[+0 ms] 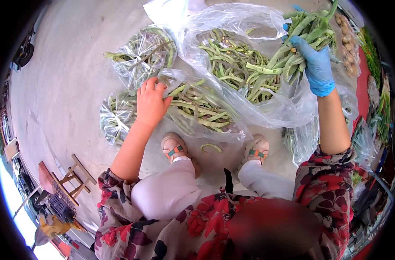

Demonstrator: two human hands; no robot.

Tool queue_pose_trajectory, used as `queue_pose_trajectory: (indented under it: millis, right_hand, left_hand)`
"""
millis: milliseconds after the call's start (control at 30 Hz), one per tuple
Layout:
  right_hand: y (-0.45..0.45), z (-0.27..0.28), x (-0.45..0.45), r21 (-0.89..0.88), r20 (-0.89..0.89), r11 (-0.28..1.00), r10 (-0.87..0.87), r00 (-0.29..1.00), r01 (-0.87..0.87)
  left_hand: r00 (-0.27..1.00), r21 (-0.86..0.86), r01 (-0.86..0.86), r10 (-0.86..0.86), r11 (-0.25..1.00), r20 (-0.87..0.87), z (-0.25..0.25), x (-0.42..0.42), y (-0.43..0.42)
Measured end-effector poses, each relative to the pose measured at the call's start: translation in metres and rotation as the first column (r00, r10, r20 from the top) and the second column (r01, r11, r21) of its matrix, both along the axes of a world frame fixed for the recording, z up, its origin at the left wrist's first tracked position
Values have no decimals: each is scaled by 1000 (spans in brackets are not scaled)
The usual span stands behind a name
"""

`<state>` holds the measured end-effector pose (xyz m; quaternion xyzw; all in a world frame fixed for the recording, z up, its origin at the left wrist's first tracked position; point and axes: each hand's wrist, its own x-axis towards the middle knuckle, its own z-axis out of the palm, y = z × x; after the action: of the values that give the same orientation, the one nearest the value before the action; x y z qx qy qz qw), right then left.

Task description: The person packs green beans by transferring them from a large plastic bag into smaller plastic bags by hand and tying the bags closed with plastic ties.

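Beans (232,65) lie heaped in a large clear bag (275,113) at 1 o'clock, its plastic spread wide over the concrete floor (71,82), probably so that the pods can be reached from above while staying off the ground. The right hand (319,69), in a blue glove, is at 2 o'clock, its fingers closed around a thick bunch of green beans (308,32); the thumb presses from the near side and blue tips show behind the pods, a wrap that seems meant to keep so many loose, slippery lengths together. Some of the bunch hangs down over the large bag, so any pod that slips would likely land among the others.

The left hand (152,102) is bare, at 10 o'clock, fingers half open and gently curled at the left end of a nearer bag of beans (204,108) just above the middle. Whether the fingertips pinch its plastic or merely rest beside it, I cannot tell. That bag lies between the hands and in front of the feet, perhaps to be within easy reach of both.

Two smaller bundles, one at 11 o'clock (139,63) and one at 9 o'clock (115,117), have their plastic gathered tight, presumably to hold the pods in. A single curved pod (212,145) lies on the floor at 5 o'clock, between the shoes (173,145), outside every bag
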<state>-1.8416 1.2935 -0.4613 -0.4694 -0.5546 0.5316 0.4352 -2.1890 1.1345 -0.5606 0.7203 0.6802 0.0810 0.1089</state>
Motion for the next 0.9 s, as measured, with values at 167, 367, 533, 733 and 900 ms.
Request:
queue_pose_trajectory:
  millis: [167, 367, 533, 733, 900]
  right_hand:
    - [-10, -4, -11, -64, -26, 997, 37, 999, -38]
    - [-14, -11, -17, -74, -114, 995, 61, 992, -69]
    - [-23, -5, -31, -74, -42, 996, 54, 998, -57]
    - [-36, 13, -53, -202, -227, 975, 41, 973, -88]
    - [-68, 24, -76, -221, -197, 955, 154, 968, -197]
  left_hand:
    - [942, 89, -67, 34, 994, 335, -8, -15, 1]
    - [51, -433, 25, 432, 901, 901, 35, -14, 3]
    - [-267, -627, 197, 657, 754, 705, 70, -22, 8]
    - [-450, -523, 471, 703, 711, 551, 71, -24, 9]
    - [-577, -439, 549, 702, 711, 418, 73, -16, 12]
